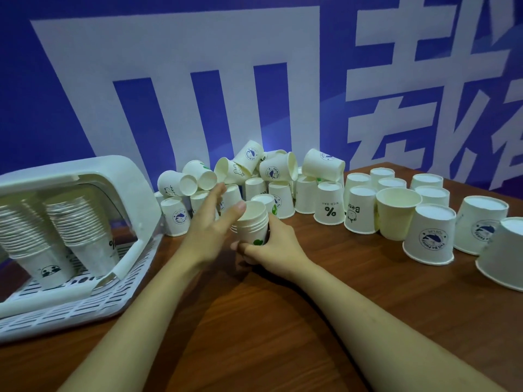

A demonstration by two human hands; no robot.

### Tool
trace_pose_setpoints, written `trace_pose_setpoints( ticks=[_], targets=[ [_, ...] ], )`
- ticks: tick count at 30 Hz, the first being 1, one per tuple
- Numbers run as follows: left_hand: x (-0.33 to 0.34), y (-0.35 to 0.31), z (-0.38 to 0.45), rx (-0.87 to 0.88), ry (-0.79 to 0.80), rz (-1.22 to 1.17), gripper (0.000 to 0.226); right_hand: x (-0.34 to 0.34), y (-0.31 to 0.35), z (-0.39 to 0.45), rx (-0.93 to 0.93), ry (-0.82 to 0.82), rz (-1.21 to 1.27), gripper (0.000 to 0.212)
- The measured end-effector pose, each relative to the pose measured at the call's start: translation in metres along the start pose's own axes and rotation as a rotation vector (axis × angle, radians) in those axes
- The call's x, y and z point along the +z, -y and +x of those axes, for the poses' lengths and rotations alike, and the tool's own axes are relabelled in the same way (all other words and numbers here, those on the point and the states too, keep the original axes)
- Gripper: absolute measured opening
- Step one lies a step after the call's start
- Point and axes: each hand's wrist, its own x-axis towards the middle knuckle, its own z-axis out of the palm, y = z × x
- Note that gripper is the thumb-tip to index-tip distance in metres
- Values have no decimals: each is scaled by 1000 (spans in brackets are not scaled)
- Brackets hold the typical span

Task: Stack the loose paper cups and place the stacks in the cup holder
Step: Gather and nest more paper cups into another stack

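Observation:
A short stack of white paper cups (252,225) stands upright at the table's middle. My right hand (276,247) grips its base from the right, fingers curled under it. My left hand (210,222) reaches forward beside the stack, fingers straight, thumb touching the top rim, fingertips near the heap of loose cups (254,176) against the wall. The white cup holder (85,222) lies at the left with two long stacks (82,230) inside it.
Many upside-down cups (430,233) and one upright cup (396,213) cover the right side of the wooden table (254,321). A blue and white banner wall (198,80) closes off the back.

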Motion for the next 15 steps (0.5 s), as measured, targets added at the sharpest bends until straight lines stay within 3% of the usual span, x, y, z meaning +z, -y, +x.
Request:
trace_pose_setpoints(
  ticks=[4, 7, 10, 11, 13, 15],
  targets=[
    [29, 2, -7, -23, 68, 120, 82, -14, -1, -2, -15, 2, -42, 60],
    [44, -3, -6, -16, 119, 149, 89, -28, -10, -7, 27, -56, -45, 63],
    [60, -8, -14, -36, 145, -10, 65, -42, -18, -16, 73, -120, 37, 35],
    [68, -7, -19, -36, 148, -94, 58, -47, -18, -20, 69, -120, 52, 35],
    [84, 2, -28, -33, 140, -199, 71, -59, -20, -30, 72, -98, 44, 42],
    [94, 4, -35, 31, 156, -160, 83, -73, -27, -40, 92, -97, 3, 46]
  ],
)
